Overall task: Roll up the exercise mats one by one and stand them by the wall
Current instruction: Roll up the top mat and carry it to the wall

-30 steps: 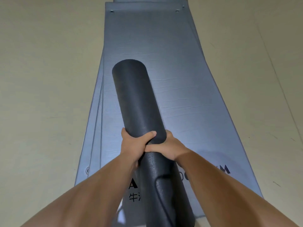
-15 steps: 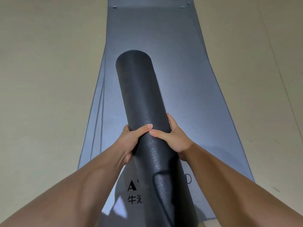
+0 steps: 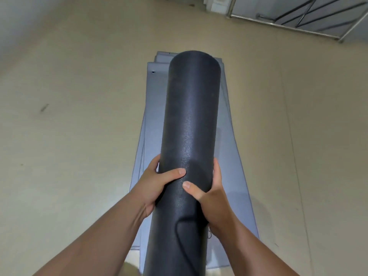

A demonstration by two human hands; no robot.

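A rolled dark grey exercise mat (image 3: 191, 116) is held up in front of me, pointing away and upward. My left hand (image 3: 159, 184) grips its left side with the thumb across the front. On its right side my right hand (image 3: 209, 196) wraps it, thumb just below the left thumb. Under the roll a stack of flat blue-grey mats (image 3: 231, 176) lies lengthwise on the beige floor, with slightly offset edges at the far end. The roll's near end runs out of the bottom of the view.
A metal railing (image 3: 288, 22) with dark bars and a grey wall stand at the far right top corner. A white block (image 3: 217, 4) sits beside the rail's left end. Beige floor (image 3: 69, 116) spreads on both sides of the mats.
The roll has been lifted higher and looks larger and closer. My view has tilted up, so the railing and far floor have come into sight. Both hands keep their grip.
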